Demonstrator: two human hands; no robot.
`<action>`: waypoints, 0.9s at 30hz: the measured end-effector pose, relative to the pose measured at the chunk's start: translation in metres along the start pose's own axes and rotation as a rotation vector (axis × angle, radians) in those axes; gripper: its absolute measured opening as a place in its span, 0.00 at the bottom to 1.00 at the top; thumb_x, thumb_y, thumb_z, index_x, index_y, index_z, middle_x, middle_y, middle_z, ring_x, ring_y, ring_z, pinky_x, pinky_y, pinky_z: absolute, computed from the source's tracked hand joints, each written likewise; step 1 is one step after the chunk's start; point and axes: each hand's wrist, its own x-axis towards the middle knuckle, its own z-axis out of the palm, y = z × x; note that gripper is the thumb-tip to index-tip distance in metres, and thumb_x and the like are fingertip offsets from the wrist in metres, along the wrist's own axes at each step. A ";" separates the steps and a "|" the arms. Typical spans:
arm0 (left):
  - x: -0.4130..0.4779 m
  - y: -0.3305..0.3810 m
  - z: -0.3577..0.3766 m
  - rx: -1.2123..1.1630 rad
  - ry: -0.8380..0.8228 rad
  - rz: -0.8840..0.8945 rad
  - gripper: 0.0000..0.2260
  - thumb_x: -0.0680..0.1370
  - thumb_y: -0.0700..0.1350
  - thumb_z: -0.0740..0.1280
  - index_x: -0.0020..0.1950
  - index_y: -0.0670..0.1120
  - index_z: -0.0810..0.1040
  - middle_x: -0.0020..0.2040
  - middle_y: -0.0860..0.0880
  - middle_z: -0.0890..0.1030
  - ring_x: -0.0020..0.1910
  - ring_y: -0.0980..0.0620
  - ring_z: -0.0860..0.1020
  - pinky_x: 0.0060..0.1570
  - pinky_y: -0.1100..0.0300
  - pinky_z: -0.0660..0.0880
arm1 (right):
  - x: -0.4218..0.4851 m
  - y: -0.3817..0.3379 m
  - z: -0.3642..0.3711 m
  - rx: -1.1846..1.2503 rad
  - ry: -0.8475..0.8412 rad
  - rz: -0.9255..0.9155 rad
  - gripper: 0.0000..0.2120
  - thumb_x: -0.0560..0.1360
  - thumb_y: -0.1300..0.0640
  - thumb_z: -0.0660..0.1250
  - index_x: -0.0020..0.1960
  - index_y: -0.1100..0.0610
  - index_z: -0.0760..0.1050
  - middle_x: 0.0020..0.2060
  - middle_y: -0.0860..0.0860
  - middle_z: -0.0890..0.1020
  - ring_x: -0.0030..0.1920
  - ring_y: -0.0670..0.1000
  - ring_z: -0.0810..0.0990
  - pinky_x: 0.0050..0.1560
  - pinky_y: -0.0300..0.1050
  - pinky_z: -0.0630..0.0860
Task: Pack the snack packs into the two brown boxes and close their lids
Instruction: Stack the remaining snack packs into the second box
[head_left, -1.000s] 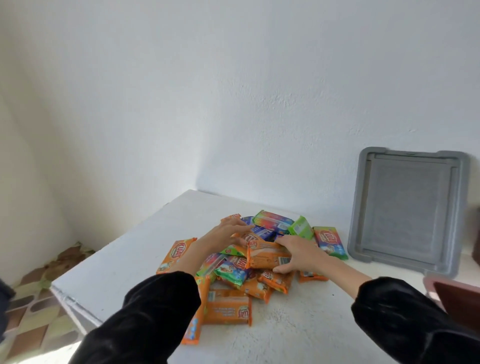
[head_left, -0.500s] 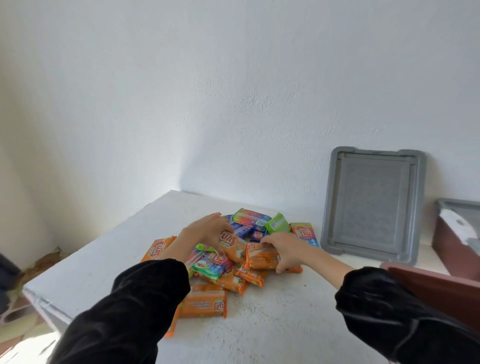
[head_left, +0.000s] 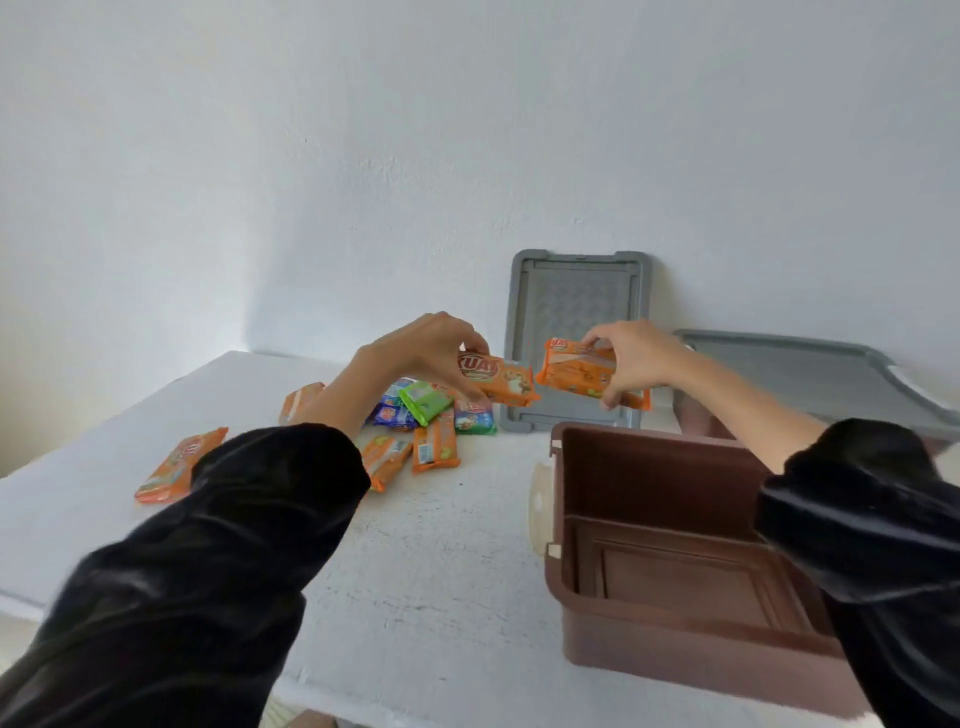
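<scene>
**Two orange packs in hand; near brown box open below**

Our left hand pinches the left orange pack by its end, fingers curled. Our right hand grips the right orange pack the same way. Both packs hang above the tabletop, long axes roughly level and running left to right. The near brown box stands lidless on our side of them, under the right forearm. We judge the right hand nearer its opening. The pile lies left of the box. A grey lid leans on the wall.
</scene>
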 end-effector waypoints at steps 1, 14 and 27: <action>0.009 0.020 0.001 -0.001 -0.010 0.029 0.27 0.65 0.60 0.74 0.58 0.47 0.78 0.50 0.50 0.81 0.48 0.51 0.77 0.49 0.56 0.72 | -0.014 0.013 -0.002 -0.001 -0.010 0.030 0.39 0.61 0.57 0.79 0.68 0.54 0.67 0.64 0.52 0.75 0.60 0.54 0.75 0.55 0.47 0.73; 0.050 0.182 0.090 0.114 -0.240 0.253 0.32 0.65 0.65 0.71 0.60 0.45 0.77 0.53 0.48 0.81 0.51 0.48 0.78 0.51 0.56 0.74 | -0.126 0.118 0.045 -0.260 -0.259 0.200 0.38 0.60 0.53 0.79 0.67 0.51 0.68 0.61 0.52 0.76 0.60 0.54 0.75 0.53 0.45 0.73; 0.048 0.195 0.118 0.599 -0.239 0.523 0.30 0.68 0.68 0.65 0.54 0.44 0.80 0.53 0.47 0.77 0.53 0.48 0.74 0.43 0.55 0.67 | -0.117 0.118 0.113 -0.464 -0.247 0.025 0.20 0.73 0.57 0.67 0.64 0.56 0.71 0.60 0.55 0.75 0.60 0.57 0.76 0.55 0.49 0.74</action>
